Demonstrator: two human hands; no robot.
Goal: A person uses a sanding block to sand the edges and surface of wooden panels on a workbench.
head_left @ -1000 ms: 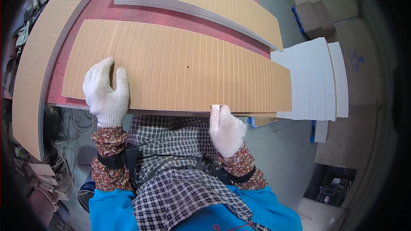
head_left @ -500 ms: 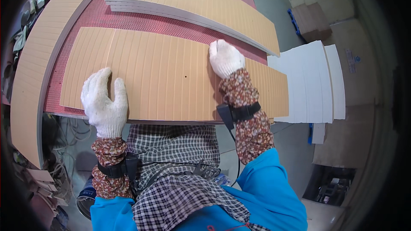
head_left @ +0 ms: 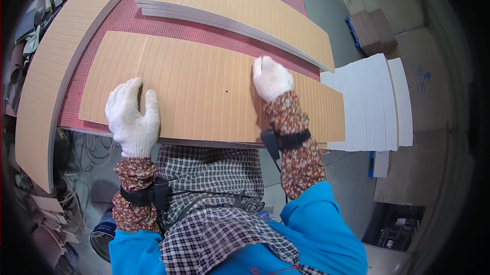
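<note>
A long tan grooved panel (head_left: 199, 91) lies on the red mesh-covered table top (head_left: 76, 91), with a thin pale line across its left part and a small dark hole near its middle. On the panel's near left part rests my left hand (head_left: 133, 119) in a white knit glove, fingers stretched and thumb apart. My right hand (head_left: 273, 78), gloved alike, lies on the panel towards its far edge, right of the hole. Its fingers are curled closed. Whatever may be inside them is hidden.
Behind the panel lies a stack of similar tan panels (head_left: 229, 4). Another long tan board (head_left: 38, 117) borders the table's left side. White boards (head_left: 362, 104) are stacked to the right. Brown sheets (head_left: 372, 27) sit on a blue pallet farther off. Scraps and cords lie at lower left.
The whole view has shifted slightly, so the panels appear a little farther right. My right hand seems slightly nearer me on the panel; my left hand keeps its place beside the pale line.
</note>
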